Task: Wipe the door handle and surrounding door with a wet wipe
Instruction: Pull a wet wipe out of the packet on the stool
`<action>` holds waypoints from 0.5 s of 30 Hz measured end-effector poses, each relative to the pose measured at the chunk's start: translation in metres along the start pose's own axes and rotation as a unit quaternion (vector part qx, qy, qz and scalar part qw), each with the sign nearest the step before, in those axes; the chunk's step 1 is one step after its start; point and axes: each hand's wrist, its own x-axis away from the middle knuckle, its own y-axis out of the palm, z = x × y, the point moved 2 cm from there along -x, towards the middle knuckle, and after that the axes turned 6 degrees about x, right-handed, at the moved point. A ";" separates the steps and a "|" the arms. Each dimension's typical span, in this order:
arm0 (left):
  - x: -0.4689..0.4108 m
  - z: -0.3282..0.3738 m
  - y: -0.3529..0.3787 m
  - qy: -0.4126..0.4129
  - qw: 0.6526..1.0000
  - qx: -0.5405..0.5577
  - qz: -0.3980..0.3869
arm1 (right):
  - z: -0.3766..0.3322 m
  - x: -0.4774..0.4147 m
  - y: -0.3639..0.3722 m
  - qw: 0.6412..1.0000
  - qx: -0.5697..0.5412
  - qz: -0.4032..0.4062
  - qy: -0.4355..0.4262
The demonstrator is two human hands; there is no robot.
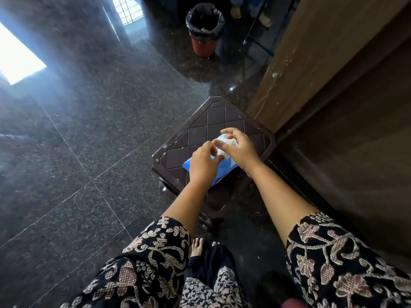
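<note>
A blue wet-wipe pack (224, 172) lies on a dark brown plastic stool (200, 130) in front of me. My left hand (203, 162) rests on the pack's near end, with its fingers pinched at the pack's opening. My right hand (236, 146) is over the far end, fingers curled on a white wipe (229, 142) that sticks up from the pack. The brown wooden door (344, 107) stands at the right; its handle is out of view.
The dark speckled granite floor (89, 141) stretches to the left and ahead. A red bin with a black liner (204, 27) stands at the back. A thin rod (253, 25) leans behind it. My bare foot (196, 246) is below the stool.
</note>
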 end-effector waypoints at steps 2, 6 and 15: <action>0.002 -0.001 0.002 0.004 1.000 0.006 0.011 | 0.001 0.000 0.000 0.998 0.058 0.036 -0.016; 0.004 -0.003 0.005 0.035 0.999 -0.004 -0.004 | 0.013 -0.003 -0.003 0.990 0.106 0.095 0.016; 0.004 -0.013 0.015 0.043 0.995 -0.088 -0.026 | 0.022 -0.006 -0.005 0.980 0.195 -0.017 -0.038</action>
